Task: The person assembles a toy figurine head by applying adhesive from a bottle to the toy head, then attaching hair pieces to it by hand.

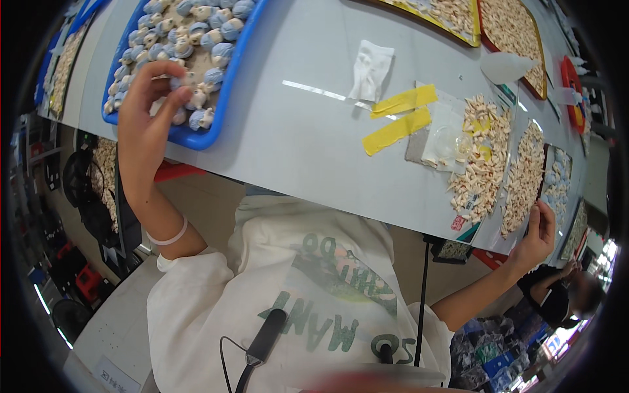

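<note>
My left hand (145,105) is over the near part of a blue plastic tray (226,98). Between its thumb and fingers is a small blue-and-cream figure head (187,79). Many similar pieces (219,56) lie in that tray, some of them hidden by the hand. Far to the right, my right hand (538,237) is at the table's near edge, thumb and fingers drawn together. It is beside a dark-rimmed tray of light blue pieces (557,177) and a heap of small cream pieces (524,180). What its fingers hold, if anything, I cannot make out.
On the grey table (295,137) lie two yellow tape strips (397,131), a crumpled white tissue (372,69) and another cream heap (483,164). A white squeeze bottle (506,67) lies near trays of cream pieces (514,33). Another person (557,295) is at the lower right.
</note>
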Demonstrator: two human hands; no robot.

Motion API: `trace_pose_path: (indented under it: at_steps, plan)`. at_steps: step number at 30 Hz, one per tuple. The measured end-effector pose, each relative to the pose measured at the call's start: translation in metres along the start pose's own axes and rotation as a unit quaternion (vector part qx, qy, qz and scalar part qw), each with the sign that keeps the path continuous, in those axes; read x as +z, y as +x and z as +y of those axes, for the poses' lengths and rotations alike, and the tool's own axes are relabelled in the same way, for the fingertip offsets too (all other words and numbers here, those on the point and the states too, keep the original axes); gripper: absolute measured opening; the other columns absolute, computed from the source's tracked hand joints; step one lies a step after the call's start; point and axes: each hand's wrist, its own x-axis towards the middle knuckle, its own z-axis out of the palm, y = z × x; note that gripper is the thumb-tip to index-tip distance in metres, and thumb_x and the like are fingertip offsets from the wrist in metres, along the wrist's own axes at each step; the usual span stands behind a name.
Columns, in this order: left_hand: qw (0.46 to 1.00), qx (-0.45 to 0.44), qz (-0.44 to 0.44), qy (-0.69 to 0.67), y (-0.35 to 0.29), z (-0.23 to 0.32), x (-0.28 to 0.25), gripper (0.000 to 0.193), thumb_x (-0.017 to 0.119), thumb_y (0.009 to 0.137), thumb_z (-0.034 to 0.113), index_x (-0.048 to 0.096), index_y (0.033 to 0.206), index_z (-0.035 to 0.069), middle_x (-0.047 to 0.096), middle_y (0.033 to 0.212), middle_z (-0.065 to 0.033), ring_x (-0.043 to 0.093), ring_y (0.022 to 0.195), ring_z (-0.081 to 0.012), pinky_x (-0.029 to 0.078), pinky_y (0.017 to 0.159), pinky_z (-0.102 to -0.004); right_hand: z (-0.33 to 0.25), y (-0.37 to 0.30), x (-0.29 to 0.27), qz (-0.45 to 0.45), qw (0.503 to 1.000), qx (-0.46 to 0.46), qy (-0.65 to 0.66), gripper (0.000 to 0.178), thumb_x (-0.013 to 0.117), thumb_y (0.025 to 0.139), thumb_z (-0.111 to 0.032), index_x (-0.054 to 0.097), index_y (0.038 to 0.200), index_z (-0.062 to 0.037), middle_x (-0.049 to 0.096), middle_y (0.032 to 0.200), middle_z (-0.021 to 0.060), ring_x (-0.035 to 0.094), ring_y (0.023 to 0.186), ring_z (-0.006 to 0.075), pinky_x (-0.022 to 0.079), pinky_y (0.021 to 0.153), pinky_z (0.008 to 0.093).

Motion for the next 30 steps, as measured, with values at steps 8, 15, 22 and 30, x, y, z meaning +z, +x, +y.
trace_pose_path:
  at_steps: [8, 15, 22, 30]
  plan:
    - [0.932, 0.268, -0.035, -0.242, -0.021, -0.012, 0.004, 0.019, 0.052, 0.081, 0.010, 0.048, 0.100, 0.010, 0.045, 0.105, -0.0139, 0.047, 0.089, -0.0242, 0.039, 0.076, -0.0279, -0.033, -0.020, 0.007, 0.016, 0.985, -0.040, 0.165, 0.011, 0.059, 0.072, 0.006, 0.061, 0.083, 0.0061, 0.059, 0.087, 0.0112, 0.053, 0.080, 0.0155, 0.042, 0.072, 0.0232]
    - [0.779, -0.010, -0.285, -0.559, -0.054, 0.060, 0.109, 0.019, 0.047, 0.087, 0.020, 0.045, 0.099, 0.005, 0.047, 0.090, -0.0132, 0.055, 0.070, -0.0173, 0.044, 0.055, -0.0222, -0.074, -0.056, 0.018, -0.079, 0.954, 0.087, 0.275, 0.010, 0.062, 0.070, 0.006, 0.056, 0.078, 0.0042, 0.059, 0.072, 0.0106, 0.057, 0.066, 0.0137, 0.046, 0.060, 0.0230]
    - [0.764, -0.044, -0.319, -0.559, -0.054, 0.073, 0.147, 0.032, 0.061, 0.079, 0.020, 0.048, 0.100, 0.000, 0.052, 0.097, -0.0154, 0.056, 0.072, -0.0155, 0.047, 0.059, -0.0216, -0.074, -0.069, 0.029, -0.145, 0.911, 0.102, 0.372, 0.017, 0.066, 0.065, 0.006, 0.055, 0.078, 0.0032, 0.058, 0.073, 0.0119, 0.056, 0.064, 0.0146, 0.045, 0.058, 0.0232]
    - [0.781, -0.084, -0.296, -0.544, -0.045, 0.076, 0.152, 0.036, 0.066, 0.074, 0.022, 0.051, 0.098, 0.001, 0.052, 0.100, -0.0151, 0.056, 0.076, -0.0175, 0.046, 0.061, -0.0231, -0.072, -0.059, 0.050, -0.121, 0.922, 0.032, 0.366, 0.015, 0.066, 0.062, 0.008, 0.058, 0.075, 0.0057, 0.058, 0.074, 0.0130, 0.055, 0.065, 0.0161, 0.045, 0.057, 0.0236]
